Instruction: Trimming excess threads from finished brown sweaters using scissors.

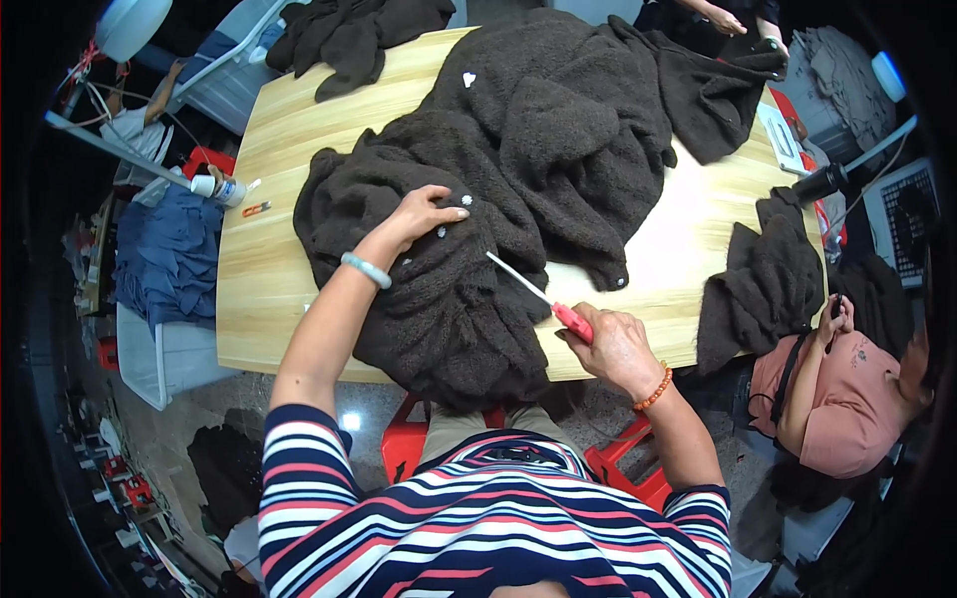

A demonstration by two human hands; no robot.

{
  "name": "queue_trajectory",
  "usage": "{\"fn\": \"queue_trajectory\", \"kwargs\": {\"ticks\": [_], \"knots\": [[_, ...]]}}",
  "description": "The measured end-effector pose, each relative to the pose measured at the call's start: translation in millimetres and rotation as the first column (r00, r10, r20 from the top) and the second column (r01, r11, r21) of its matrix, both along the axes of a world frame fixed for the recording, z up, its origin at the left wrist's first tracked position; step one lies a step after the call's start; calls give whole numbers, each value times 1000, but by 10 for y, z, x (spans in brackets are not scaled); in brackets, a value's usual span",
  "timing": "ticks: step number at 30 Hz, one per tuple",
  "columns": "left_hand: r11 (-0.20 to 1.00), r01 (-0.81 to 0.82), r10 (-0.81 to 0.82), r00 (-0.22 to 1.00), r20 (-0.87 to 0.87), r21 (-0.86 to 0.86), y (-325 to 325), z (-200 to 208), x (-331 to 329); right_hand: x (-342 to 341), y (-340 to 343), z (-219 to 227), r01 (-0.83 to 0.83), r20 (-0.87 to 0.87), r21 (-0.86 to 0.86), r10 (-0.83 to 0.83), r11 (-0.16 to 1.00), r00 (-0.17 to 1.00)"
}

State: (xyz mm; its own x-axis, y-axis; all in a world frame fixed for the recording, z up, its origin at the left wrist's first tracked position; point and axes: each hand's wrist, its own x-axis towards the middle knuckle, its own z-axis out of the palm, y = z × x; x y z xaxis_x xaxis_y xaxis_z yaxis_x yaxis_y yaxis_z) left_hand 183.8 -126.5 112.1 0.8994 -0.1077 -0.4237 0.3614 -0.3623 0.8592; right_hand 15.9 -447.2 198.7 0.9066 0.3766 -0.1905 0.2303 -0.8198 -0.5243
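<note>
A large dark brown fuzzy garment (439, 309) lies bunched over the near edge of the table, its lower part hanging toward my lap. My left hand (424, 214) rests on it, thumb and forefinger spread beside small whitish buttons (443, 232). My right hand (613, 344) is closed around the red handle of a thin-bladed tool (570, 321). Its slim pale blade points up and left toward the garment, and I cannot tell whether it touches the cloth. More dark brown fuzzy garments (568, 120) are heaped just beyond, in the middle of the table.
The pale wooden table (269, 289) also bears dark brown cloth (763, 284) at the right and far left. A small bottle (229, 189) and an orange cutter (256, 208) sit at its left edge. A person (847, 394) sits at the right; another person's hands (726, 20) show at the far side.
</note>
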Motion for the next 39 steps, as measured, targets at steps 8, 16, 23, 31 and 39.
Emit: {"fn": "queue_trajectory", "kwargs": {"ticks": [8, 16, 23, 31, 39], "knots": [[973, 159, -162, 987, -3, -168, -142, 329, -79, 229, 112, 130, 30, 36, 49, -32, 998, 999], [815, 559, -517, 821, 241, -156, -577, 1264, -284, 986, 360, 310, 55, -218, 635, 110, 770, 970], [879, 426, -381, 898, 222, -212, -133, 1035, -436, 1137, 569, 235, 72, -252, 616, 110, 784, 961], [878, 475, -469, 878, 95, -55, 512, 566, -867, 1295, -122, -117, 227, -152, 566, -170, 793, 974], [923, -38, -4, 994, -109, -382, 270, 93, -1206, 575, -25, -167, -38, -76, 61, 43, 997, 996]]}}
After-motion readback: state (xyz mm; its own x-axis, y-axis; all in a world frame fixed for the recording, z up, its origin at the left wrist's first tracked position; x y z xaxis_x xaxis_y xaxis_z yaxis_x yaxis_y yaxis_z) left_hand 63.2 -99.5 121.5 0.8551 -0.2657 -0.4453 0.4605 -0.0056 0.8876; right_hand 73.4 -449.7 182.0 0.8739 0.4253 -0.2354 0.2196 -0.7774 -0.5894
